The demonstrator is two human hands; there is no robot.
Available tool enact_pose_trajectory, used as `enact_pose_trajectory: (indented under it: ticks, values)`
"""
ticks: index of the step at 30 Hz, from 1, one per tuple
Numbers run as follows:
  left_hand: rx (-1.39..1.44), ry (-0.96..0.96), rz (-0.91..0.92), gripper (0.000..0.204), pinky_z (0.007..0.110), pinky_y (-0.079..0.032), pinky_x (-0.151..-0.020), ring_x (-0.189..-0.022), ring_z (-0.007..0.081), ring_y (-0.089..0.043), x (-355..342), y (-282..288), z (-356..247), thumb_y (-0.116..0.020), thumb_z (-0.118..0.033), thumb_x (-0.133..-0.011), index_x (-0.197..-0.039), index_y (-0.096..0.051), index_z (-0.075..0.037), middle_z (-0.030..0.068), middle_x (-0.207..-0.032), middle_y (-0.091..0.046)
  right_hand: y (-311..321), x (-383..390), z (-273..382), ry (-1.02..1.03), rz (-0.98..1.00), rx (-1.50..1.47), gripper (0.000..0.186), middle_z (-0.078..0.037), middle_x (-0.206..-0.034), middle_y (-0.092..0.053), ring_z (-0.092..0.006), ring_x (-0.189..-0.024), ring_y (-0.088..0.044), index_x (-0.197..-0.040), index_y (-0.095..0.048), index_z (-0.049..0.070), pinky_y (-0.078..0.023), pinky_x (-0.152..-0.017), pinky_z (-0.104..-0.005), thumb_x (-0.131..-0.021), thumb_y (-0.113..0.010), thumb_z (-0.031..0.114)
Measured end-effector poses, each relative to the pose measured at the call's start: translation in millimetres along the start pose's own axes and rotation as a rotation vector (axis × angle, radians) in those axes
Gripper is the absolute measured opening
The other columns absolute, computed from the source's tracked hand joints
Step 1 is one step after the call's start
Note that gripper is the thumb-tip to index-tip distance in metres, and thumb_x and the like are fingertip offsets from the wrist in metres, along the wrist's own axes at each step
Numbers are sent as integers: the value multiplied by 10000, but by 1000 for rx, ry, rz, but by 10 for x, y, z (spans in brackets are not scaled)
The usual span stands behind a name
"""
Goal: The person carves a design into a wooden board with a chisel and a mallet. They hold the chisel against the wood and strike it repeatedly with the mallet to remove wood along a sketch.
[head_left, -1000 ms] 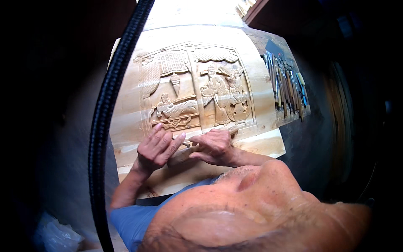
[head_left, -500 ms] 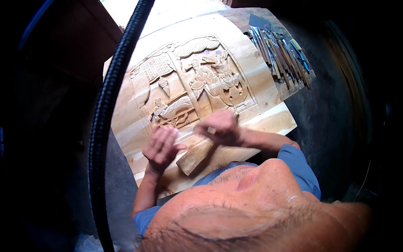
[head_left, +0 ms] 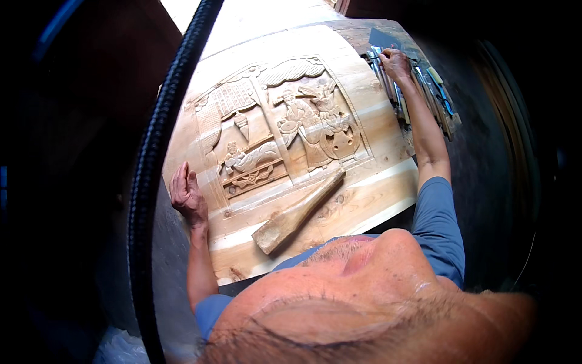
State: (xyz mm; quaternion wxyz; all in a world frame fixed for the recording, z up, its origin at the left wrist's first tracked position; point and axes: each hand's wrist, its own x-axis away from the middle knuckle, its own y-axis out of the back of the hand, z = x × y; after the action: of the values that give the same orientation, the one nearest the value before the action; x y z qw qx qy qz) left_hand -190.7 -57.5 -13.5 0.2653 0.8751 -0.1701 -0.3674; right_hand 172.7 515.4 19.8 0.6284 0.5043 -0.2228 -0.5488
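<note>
A pale wooden panel [head_left: 242, 227] carved in relief with figures, a canopy and a wheel-like disc lies before me. On its left edge rests my left hand [head_left: 189, 197], open, fingers stretched and holding nothing. Stretched out to the far right, my right hand [head_left: 395, 64] is over a row of carving tools [head_left: 424, 91] with wooden handles and metal blades. Its fingers are bent together at the tools' far ends; what they grip, if anything, is too small to make out. A wooden mallet [head_left: 276, 233] lies slantwise on the panel's near part, its narrow handle pointing far right, touched by neither hand.
The tools lie on a worn wooden table [head_left: 357, 27] beneath the panel. Beside them are a dark flat piece [head_left: 385, 39] and a brush [head_left: 434, 75] with a pale head. A black braided cable [head_left: 159, 127] crosses the left of the view. White crumpled plastic [head_left: 121, 347] is at lower left.
My right hand has gone from above the mallet to the tools at far right. My left hand has moved left to the panel's edge. The mallet stays put.
</note>
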Motion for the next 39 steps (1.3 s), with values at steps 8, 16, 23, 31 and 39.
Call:
enact_pose_trajectory:
  ticks: [8,16,23,31,39]
  values:
    - [-122,-89,-13,261,381,-542,-954,-1078,301,-696,-36,21,-47,-744,-79,-913,-1166,-739,-18,138,-1142,-748,-121,-256,139,163,112,323,271,-100,-948,-779,-318,-940,-739,-1033,-788,130,-556,-895,-444,-958,-659,357]
    - [-115,-119,-44,259,364,-550,-939,-1063,287,-704,-66,27,-59,-783,-77,-872,-1126,-752,-39,106,-1124,-758,-212,-205,376,330,11,529,193,-127,-968,-766,-360,-950,-738,-949,-778,170,-584,-865,-478,-901,-685,331]
    - [35,-56,-75,247,363,-559,-918,-1044,292,-713,-17,49,37,-776,-76,-878,-1121,-755,-39,119,-1111,-759,194,606,1034,409,-449,331,139,-91,-812,-773,-288,-744,-758,-941,-785,188,-602,-683,-416,-953,-715,308]
    - [36,-270,26,144,509,-505,-1068,-1026,269,-739,2,371,-766,-750,-152,-915,-1045,-792,-106,102,-1035,-779,458,2599,2166,857,169,-402,144,-42,-637,-694,-127,-539,-661,-800,-731,87,-474,-513,-266,-860,-839,162]
    - [70,-509,221,213,492,-539,-1053,-948,241,-695,482,429,-1431,-792,-189,-798,-981,-774,-82,53,-954,-698,518,3240,2565,984,463,-590,218,-32,-583,-626,-176,-495,-609,-743,-673,99,-454,-490,-322,-811,-870,163]
